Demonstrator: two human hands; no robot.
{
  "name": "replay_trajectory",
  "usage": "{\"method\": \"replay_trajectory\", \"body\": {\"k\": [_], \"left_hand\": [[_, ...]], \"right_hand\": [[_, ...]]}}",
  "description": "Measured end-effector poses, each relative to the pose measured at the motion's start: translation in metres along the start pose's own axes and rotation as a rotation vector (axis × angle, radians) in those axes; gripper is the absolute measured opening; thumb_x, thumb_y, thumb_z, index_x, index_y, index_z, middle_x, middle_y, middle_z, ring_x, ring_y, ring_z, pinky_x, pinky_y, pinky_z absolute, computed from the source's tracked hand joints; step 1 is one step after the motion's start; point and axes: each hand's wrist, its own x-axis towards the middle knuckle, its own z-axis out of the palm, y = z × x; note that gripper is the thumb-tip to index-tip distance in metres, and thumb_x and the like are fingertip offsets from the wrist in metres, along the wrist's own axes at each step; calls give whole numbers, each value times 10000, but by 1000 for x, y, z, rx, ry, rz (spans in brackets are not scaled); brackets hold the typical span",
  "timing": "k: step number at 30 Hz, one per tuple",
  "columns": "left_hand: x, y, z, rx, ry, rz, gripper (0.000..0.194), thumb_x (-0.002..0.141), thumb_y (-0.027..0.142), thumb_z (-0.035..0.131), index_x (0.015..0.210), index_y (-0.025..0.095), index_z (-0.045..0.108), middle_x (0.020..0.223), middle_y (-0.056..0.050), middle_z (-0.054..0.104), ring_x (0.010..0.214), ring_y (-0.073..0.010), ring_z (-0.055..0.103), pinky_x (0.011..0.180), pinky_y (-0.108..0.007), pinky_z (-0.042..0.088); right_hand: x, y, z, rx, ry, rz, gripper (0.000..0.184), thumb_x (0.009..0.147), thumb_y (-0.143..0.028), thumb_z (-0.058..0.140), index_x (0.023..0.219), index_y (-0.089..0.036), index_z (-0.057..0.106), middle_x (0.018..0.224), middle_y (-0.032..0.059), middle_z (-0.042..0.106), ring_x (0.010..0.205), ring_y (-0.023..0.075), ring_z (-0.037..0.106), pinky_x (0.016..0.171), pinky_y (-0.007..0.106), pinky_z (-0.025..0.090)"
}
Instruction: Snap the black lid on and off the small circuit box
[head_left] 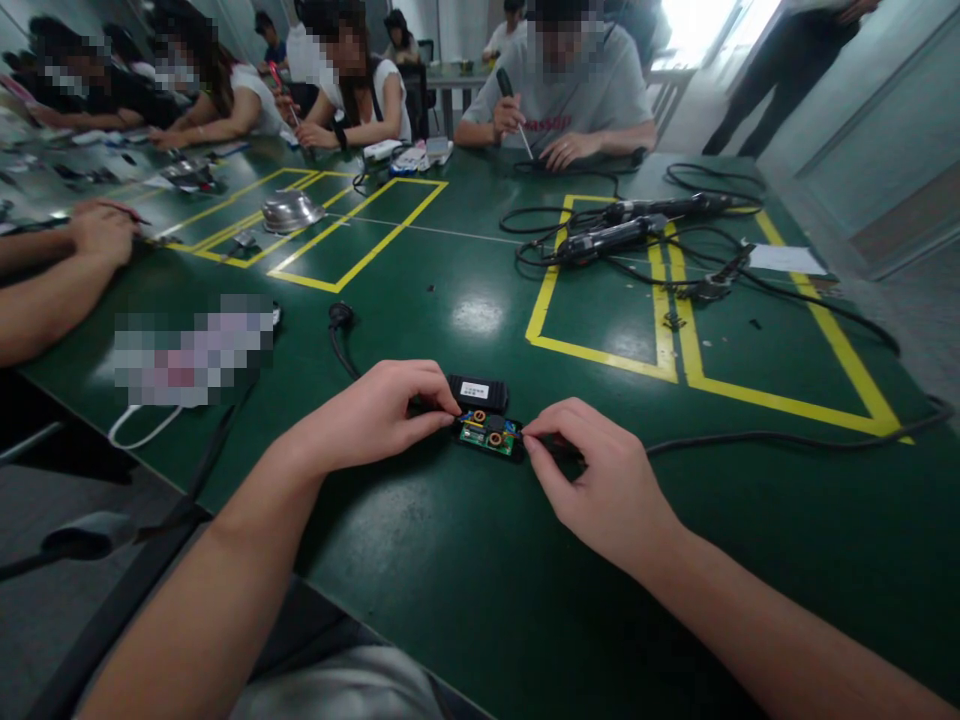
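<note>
In the head view, the person's left hand (379, 415) and right hand (604, 480) are pinching opposite ends of an opened black electronics module (475, 434), thumbs and forefingers nearly closed; whether they are gripping wires or casing, one cannot tell. It is lying on the green table (442, 560), just before a labelled black cover (491, 395).

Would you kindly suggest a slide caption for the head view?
Left hand and right hand at opposite ends of a circuit board in a black case on a green table.
</note>
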Motion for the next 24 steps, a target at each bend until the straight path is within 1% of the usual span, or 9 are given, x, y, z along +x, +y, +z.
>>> {"method": "replay_trajectory", "body": {"k": [6,11,13,15,17,20,21,22,24], "left_hand": [[1,-4,2,0,-27,9,85,974,186,710,917,204,770,985,-44,765,899,-183,738,852,-282,556],[3,-6,4,9,-39,15,116,985,178,705,911,202,790,994,-50,764,886,-182,742,848,-284,566],[2,-5,4,64,-39,16,117,981,199,711,918,213,810,1027,-58,769,933,-197,738,893,-309,576],[2,-4,4,126,-12,25,116,967,226,724,924,229,831,1103,-71,769,1033,-226,726,985,-358,583],[2,-4,6,160,35,38,176,973,207,684,1001,246,854,1259,-89,759,1188,-260,700,1109,-429,562],[5,-8,11,171,69,53,397,1012,124,556,1245,278,839,1530,-97,685,1405,-287,628,1235,-519,494],[7,-11,13,178,62,48,430,1029,119,531,1297,284,824,1570,-96,668,1435,-289,617,1245,-531,486],[8,-14,14,192,48,33,428,1045,135,528,1327,281,815,1568,-103,675,1432,-290,627,1243,-533,488],[11,-20,16,227,52,-20,372,1057,198,579,1342,262,811,1520,-119,713,1393,-300,662,1223,-530,504]], "right_hand": [[-1,3,2,-31,-23,-16,174,1002,-165,576,893,-236,692,911,76,750,848,237,718,758,386,592],[-1,4,1,-140,-54,-16,175,992,-176,612,849,-229,699,908,71,766,849,246,685,756,419,535],[-1,4,1,-153,-57,-12,176,991,-178,615,845,-231,698,906,62,768,838,239,679,741,410,504],[-1,5,1,-153,-45,-19,176,991,-179,606,845,-234,687,900,58,766,837,235,676,733,399,486],[-3,6,3,-159,-37,-27,173,996,-184,592,852,-236,672,895,60,760,841,238,674,735,395,477],[-4,7,4,-175,-42,-41,150,999,-182,572,892,-237,661,898,66,751,844,247,668,748,400,471],[-4,7,4,-176,-41,-43,135,995,-180,569,919,-237,665,905,67,749,846,249,668,753,402,473],[-4,6,4,-173,-38,-44,120,989,-180,569,950,-236,668,915,68,748,849,251,670,757,403,477],[-3,6,4,-159,-35,-31,112,975,-189,573,1013,-232,668,941,71,747,856,253,677,766,406,492]]}}
